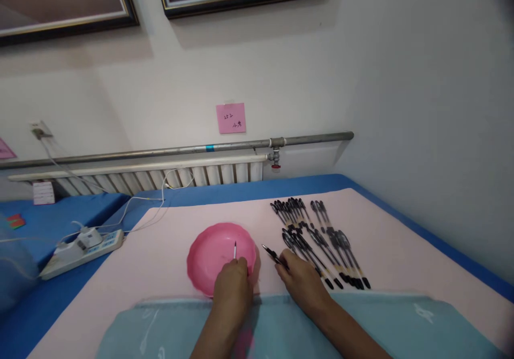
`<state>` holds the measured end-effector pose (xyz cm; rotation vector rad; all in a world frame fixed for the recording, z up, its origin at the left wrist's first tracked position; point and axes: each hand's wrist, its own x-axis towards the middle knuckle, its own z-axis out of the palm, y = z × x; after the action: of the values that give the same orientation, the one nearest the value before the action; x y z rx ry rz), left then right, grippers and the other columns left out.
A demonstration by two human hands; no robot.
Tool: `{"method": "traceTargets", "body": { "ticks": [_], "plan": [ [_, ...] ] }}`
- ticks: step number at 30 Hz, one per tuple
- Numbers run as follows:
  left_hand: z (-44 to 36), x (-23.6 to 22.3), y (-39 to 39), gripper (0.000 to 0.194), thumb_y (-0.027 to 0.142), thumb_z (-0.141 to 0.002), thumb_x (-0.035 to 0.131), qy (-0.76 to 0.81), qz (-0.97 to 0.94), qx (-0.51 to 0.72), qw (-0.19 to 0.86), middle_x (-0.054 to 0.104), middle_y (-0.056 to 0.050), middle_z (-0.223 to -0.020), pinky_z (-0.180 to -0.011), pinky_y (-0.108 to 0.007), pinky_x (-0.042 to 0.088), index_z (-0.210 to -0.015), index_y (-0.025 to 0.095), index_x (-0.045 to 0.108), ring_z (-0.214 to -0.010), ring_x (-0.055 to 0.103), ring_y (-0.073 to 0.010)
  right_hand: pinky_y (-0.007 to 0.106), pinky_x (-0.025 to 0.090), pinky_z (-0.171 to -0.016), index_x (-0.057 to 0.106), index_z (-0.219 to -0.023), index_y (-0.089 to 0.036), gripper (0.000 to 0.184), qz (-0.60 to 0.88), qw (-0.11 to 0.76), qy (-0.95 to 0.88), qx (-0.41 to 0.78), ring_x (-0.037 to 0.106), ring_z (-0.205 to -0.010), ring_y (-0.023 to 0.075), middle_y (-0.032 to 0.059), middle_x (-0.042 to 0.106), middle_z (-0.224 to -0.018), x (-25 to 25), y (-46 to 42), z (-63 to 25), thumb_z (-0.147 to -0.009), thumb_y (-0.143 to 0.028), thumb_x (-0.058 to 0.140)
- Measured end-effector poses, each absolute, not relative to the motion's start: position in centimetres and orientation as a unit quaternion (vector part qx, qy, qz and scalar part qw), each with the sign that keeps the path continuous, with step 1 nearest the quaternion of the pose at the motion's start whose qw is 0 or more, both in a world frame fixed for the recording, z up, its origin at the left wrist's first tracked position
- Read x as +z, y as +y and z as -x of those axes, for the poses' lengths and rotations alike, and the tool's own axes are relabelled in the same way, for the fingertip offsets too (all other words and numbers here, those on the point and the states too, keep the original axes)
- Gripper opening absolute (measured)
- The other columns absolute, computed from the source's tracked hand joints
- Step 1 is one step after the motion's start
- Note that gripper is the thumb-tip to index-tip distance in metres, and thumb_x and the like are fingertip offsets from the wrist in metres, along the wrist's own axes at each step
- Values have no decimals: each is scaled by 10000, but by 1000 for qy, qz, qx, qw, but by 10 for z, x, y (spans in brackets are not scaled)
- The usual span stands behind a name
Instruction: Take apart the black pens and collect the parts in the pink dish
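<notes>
Black pen [273, 254] juts beyond gripping right fingers [287, 257]; white stick [235, 251] beyond gripping left fingers [241, 265].

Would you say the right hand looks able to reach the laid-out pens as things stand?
Probably yes: the laid-out pens lie close beside the right hand with nothing visible between, though it already holds a black pen.
</notes>
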<state>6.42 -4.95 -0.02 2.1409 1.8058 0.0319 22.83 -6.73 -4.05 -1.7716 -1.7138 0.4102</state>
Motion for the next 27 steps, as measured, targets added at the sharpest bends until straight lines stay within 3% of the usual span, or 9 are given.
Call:
{"method": "traceTargets", "body": {
  "ticks": [5, 11, 14, 17, 20, 27],
  "plan": [
    [-47, 0, -42, 316, 50, -776, 381, 670, -732, -7, 128, 646, -141, -982, -676, -314, 413, -999, 138, 587, -914, 589, -250, 231, 301, -534, 479, -695, -208, 78, 677, 300, -656, 148, 525, -591, 155, -4, 562, -640, -45, -65, -226, -764, -176, 497],
    [-30, 8, -40, 326, 66, -782, 379, 687, -722, 1, 82, 613, -179, -1043, -739, -396, 418, -1026, 112, 591, -956, 564, -302, 239, 388, -553, 494, -718, -212, 122, 666, 351, -639, 156, 561, -617, 163, 16, 602, -693, -36, -73, -228, -821, -265, 455],
    [-35, 8, -45, 318, 161, -807, 432, 649, -746, 127, 78, 579, -144, -1112, -830, -364, 402, -1096, 140, 563, -1013, 531, -258, 242, 450, -605, 539, -817, -204, 168, 650, 384, -635, 167, 607, -694, 171, 29, 640, -741, -33, -81, -227, -853, -275, 391],
    [-49, 3, -53, 293, 198, -833, 409, 593, -760, 219, 151, 611, -97, -1028, -798, -274, 415, -1080, 158, 560, -946, 562, -185, 260, 478, -724, 565, -976, -184, 258, 635, 397, -640, 175, 625, -865, 188, 72, 673, -919, -35, -88, -223, -868, -249, 340],
    [-62, -4, -58, 257, 208, -832, 413, 588, -762, 170, 211, 647, -82, -930, -740, -265, 412, -1019, 155, 580, -847, 595, -176, 275, 468, -795, 559, -1051, -173, 287, 621, 379, -662, 181, 615, -946, 195, 99, 659, -1031, -39, -92, -216, -856, -212, 351],
    [-71, -16, -56, 243, 227, -837, 394, 586, -771, 55, 241, 678, -86, -925, -691, -270, 379, -911, 165, 616, -849, 610, -193, 283, 451, -723, 587, -876, -195, 213, 611, 302, -712, 172, 607, -816, 198, 56, 658, -858, -47, -97, -201, -796, -82, 425]
  ]
}}
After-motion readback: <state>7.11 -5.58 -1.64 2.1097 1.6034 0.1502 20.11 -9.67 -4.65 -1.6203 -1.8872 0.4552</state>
